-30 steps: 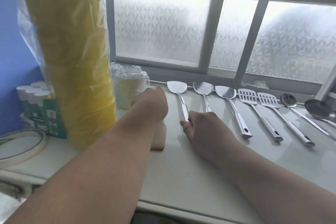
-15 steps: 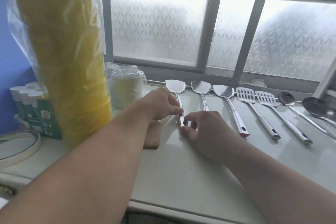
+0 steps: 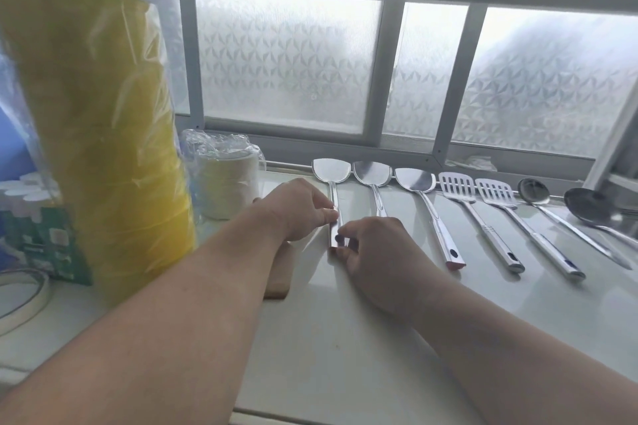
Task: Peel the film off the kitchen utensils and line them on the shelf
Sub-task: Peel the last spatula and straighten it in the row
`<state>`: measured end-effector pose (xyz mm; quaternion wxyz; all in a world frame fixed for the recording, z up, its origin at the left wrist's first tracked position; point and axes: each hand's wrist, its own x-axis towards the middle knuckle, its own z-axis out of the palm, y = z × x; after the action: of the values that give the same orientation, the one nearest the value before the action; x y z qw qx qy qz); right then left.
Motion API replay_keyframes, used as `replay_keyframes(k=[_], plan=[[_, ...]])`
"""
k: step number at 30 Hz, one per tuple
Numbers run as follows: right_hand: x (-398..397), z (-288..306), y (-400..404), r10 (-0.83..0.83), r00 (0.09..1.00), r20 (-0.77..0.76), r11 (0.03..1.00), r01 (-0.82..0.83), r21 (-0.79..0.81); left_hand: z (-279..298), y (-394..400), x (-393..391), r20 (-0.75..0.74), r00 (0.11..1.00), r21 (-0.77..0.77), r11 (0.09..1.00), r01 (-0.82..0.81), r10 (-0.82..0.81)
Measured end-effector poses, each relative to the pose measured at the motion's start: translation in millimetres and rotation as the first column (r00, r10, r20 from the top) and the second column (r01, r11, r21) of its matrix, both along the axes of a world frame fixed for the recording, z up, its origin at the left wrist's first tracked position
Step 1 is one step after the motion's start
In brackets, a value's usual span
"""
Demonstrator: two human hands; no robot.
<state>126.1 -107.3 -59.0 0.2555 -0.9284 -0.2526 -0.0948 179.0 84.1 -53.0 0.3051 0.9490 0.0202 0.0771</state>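
Several steel utensils lie in a row on the white shelf [image 3: 345, 338], heads toward the window. The leftmost spatula [image 3: 330, 171] lies flat; my left hand [image 3: 297, 209] pinches its handle from the left, and my right hand [image 3: 373, 252] pinches the handle's end from the right. To its right lie a second spatula [image 3: 372, 173], a third spatula [image 3: 416, 180] with a red film tip on its handle, two slotted turners [image 3: 456, 186] [image 3: 494, 192], a spoon [image 3: 533, 191] and a ladle [image 3: 587, 207].
A tall yellow stack in clear plastic [image 3: 93, 134] stands at the left, a wrapped roll stack [image 3: 226, 183] behind my left hand. A wooden block [image 3: 279, 272] lies under my left forearm. A green box [image 3: 38, 238] and a tape roll [image 3: 20, 290] sit far left.
My left hand moved right from beside the wrapped roll onto the leftmost spatula's handle. My right hand shifted slightly down to the handle's end.
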Motion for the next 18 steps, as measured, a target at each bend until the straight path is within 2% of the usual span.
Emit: replay_keyframes(k=[18], plan=[[0.0,-0.2,2.3,-0.014,1.000,0.006,1.000,0.014,0.016,-1.6,-0.2,1.4,0.022,0.999,0.006,0.999,-0.040,0.040]])
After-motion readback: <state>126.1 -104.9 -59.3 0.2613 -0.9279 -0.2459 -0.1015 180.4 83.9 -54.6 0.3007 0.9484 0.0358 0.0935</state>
